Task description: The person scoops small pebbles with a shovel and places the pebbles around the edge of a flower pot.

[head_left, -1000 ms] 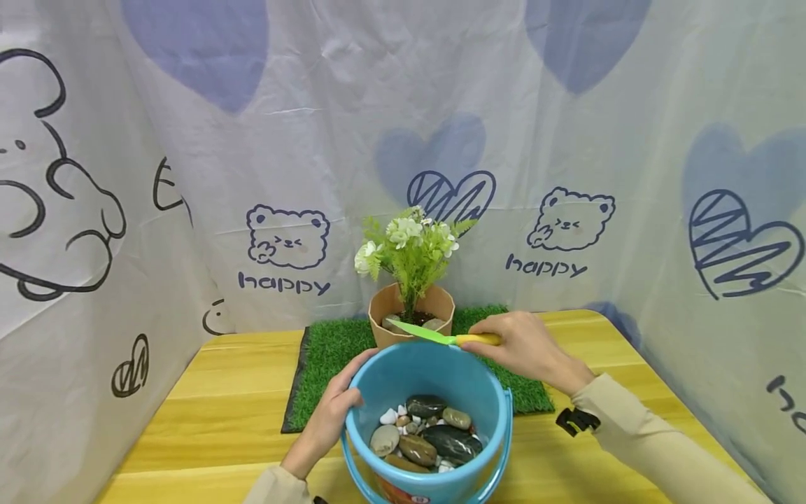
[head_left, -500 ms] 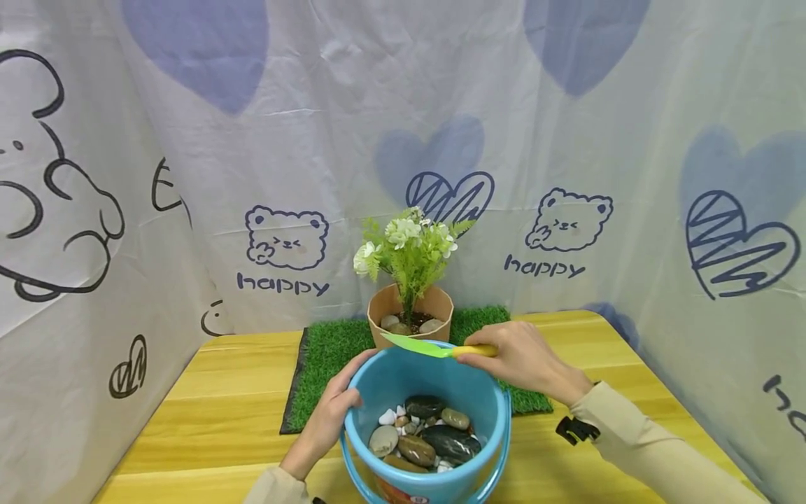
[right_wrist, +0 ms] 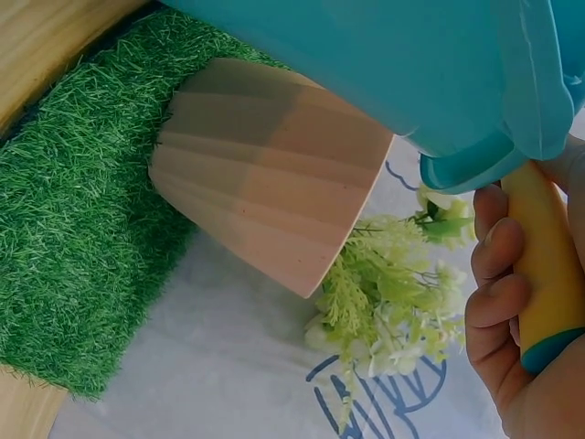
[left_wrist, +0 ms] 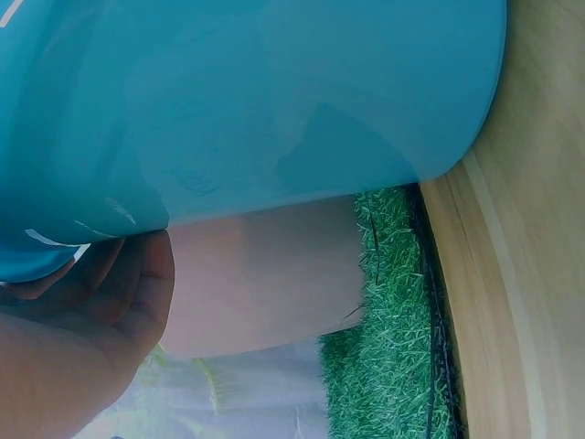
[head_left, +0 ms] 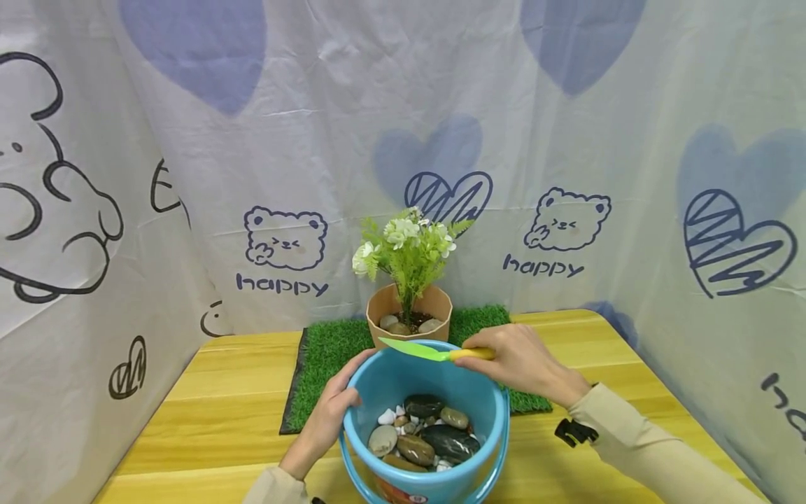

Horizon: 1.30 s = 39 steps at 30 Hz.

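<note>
- Lower than a second ago, the green trowel now crosses my view of the blue bucket's far rim.
- Right hand: fingers curled snugly round the yellow handle.
- Left hand grips the bucket's left rim.
- Stones lie inside; behind, a flowerpot stands on turf.

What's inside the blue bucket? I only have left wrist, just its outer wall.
Observer: Head view shows smooth river stones in the bucket, with small white pebbles among them.
Operator: Thanks. Right hand is out of my frame. Holding anything?
Observer: Yes, a garden trowel, gripped by its yellow handle.
Operator: Which way is it pointing?
Observer: Its green blade points left in the head view.
</note>
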Tool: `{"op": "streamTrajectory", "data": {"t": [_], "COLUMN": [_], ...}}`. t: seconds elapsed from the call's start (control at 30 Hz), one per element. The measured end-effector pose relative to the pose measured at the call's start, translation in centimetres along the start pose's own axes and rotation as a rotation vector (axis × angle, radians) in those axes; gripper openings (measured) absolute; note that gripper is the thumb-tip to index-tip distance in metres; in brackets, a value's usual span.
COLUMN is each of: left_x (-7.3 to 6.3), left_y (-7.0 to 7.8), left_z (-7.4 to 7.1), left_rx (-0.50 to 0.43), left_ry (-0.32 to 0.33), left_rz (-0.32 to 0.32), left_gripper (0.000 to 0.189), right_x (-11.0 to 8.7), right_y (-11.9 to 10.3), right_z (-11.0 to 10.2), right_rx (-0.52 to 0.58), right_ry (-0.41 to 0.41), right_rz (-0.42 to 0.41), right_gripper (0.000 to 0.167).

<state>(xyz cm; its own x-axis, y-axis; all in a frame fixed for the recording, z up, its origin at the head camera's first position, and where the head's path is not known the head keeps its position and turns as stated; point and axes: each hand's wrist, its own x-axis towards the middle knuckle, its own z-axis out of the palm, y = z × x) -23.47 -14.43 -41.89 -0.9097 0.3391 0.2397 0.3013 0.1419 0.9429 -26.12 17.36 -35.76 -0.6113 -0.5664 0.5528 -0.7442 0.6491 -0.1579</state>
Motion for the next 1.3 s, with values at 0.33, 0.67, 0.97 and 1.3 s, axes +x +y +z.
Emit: {"op": "streamTrajectory", "data": {"t": [0.33, 0.67, 0.97, 1.3], "left_x": [-0.07, 0.0, -0.13, -0.12], "left_y": [0.01, -0.01, -0.16, -0.1], "left_z": [-0.05, -0.08, -0.12, -0.16], "left_rx": [-0.001, 0.01, 0.009, 0.003], "left_ry": [-0.006, -0.011, -0.007, -0.019], "left_rz": [-0.008, 0.011, 0.012, 0.012], "left_gripper": [0.074, 0.074, 0.074, 0.074], "right_x": [-0.02, 0.04, -0.03, -0.05], "right_y": [0.06, -0.04, -0.06, -0.07], "right_z": [0.19, 0.14, 0.21, -0.62], "right_rx": [0.016, -0.006, -0.003, -0.018], "right_ry": [0.007, 0.01, 0.006, 0.013], "right_rz": [0.001, 0.003, -0.002, -0.025], "right_gripper": [0.024, 0.023, 0.024, 0.023]}}
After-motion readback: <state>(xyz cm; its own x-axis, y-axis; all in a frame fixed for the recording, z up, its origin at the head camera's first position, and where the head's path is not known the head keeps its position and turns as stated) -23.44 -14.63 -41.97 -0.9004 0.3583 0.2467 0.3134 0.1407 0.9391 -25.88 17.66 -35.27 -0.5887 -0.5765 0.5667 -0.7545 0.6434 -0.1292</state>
